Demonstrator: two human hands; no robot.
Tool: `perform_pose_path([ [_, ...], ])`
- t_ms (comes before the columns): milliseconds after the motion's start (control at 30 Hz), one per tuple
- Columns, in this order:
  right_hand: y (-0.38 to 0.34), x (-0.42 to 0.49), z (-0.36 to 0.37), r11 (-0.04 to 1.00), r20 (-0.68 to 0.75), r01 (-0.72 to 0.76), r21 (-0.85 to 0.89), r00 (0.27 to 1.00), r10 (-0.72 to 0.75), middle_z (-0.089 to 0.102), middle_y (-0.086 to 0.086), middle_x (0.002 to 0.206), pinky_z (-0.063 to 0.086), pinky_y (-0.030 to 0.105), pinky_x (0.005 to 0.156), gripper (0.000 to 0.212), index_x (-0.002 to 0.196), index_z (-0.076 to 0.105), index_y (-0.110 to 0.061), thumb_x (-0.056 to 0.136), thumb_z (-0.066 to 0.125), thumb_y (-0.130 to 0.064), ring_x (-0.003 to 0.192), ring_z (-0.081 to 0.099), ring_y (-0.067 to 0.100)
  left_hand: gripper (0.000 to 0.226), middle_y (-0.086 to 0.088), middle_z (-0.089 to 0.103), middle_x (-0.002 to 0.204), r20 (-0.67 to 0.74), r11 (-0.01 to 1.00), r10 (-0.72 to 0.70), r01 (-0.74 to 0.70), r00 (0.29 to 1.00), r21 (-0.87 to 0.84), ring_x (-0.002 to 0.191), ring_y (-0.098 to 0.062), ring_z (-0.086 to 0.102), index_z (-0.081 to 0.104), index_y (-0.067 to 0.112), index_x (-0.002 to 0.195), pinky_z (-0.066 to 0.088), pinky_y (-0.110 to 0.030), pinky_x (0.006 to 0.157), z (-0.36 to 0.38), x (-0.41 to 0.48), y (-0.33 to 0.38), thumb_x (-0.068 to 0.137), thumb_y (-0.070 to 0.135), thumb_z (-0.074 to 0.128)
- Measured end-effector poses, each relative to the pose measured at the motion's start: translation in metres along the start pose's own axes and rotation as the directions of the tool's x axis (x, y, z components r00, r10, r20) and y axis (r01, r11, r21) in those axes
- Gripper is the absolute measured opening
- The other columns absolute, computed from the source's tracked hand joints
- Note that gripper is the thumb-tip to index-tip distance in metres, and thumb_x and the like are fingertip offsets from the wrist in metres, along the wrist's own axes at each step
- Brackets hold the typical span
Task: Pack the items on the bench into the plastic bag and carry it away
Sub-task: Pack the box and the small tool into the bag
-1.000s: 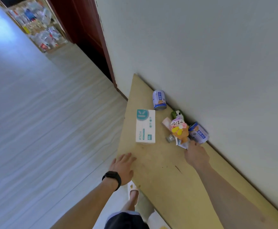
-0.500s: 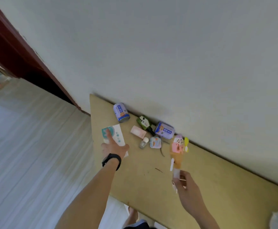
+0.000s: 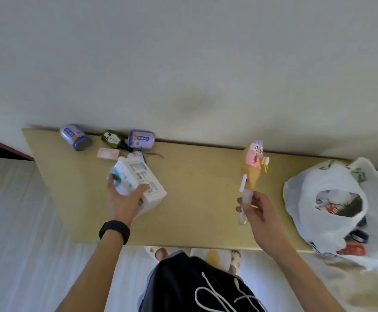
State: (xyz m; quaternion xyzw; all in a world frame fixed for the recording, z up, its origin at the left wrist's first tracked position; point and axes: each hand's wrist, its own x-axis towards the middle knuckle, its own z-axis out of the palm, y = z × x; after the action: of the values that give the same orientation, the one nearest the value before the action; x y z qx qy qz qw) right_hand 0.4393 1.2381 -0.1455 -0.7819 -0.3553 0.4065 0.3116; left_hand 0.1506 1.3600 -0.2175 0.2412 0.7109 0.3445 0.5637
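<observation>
I see a tan bench [image 3: 194, 199] set against a pale wall [image 3: 183, 64], over a light striped floor [image 3: 26, 221]. The white plastic bag [image 3: 314, 199] sits open-mouthed at the bench's right end. The right hand [image 3: 257, 210] pinches the ice-cream toy [image 3: 253, 167] by its clear handle. The toy's long axis is near upright, with the pink top toward the wall, above the curled fingers [image 3: 245, 208]. The left hand [image 3: 122, 203] grips the tilted white box [image 3: 143, 183], thumb and fingers wrapped round its left end.
</observation>
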Motion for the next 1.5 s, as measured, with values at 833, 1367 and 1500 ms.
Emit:
perform_pose_path([
  [833, 0.170, 0.015, -0.299, 0.777, -0.006, -0.449, 0.442, 0.864, 0.503, 0.064, 0.019, 0.111, 0.052, 0.042, 0.082, 0.006, 0.096, 0.057, -0.007, 0.095, 0.052, -0.008, 0.087, 0.057, 0.020, 0.090, 0.004, 0.069, 0.107, 0.680, 0.823, 0.378, -0.564, 0.628, 0.064, 0.080, -0.004, 0.072, 0.023, 0.045, 0.146, 0.054, -0.019, 0.053, 0.379, -0.341, 0.054, 0.082, 0.008, 0.074],
  [1367, 0.231, 0.013, -0.384, 0.961, -0.578, -0.262, -0.086, 0.799, 0.166, 0.029, 0.010, 0.155, 0.047, 0.037, 0.087, 0.069, 0.147, 0.034, -0.011, 0.083, 0.053, 0.002, 0.123, 0.051, 0.037, 0.110, -0.014, 0.024, 0.148, 0.946, -0.388, -0.147, -0.897, 0.288, 0.212, 0.120, -0.041, 0.045, -0.009, 0.051, 0.144, 0.050, -0.045, 0.088, 0.509, -0.314, -0.065, 0.065, 0.067, 0.065],
  [1500, 0.233, -0.002, -0.378, 0.988, -0.629, -0.134, -0.082, 0.775, 0.053, 0.034, 0.009, 0.152, 0.045, 0.032, 0.085, 0.066, 0.144, 0.040, -0.009, 0.081, 0.049, 0.009, 0.125, 0.049, 0.035, 0.096, -0.011, 0.034, 0.137, 0.951, -0.501, -0.241, -0.864, 0.194, 0.049, 0.119, -0.040, 0.043, -0.005, 0.054, 0.145, 0.048, -0.044, 0.081, 0.525, -0.296, -0.097, 0.076, 0.057, 0.062],
])
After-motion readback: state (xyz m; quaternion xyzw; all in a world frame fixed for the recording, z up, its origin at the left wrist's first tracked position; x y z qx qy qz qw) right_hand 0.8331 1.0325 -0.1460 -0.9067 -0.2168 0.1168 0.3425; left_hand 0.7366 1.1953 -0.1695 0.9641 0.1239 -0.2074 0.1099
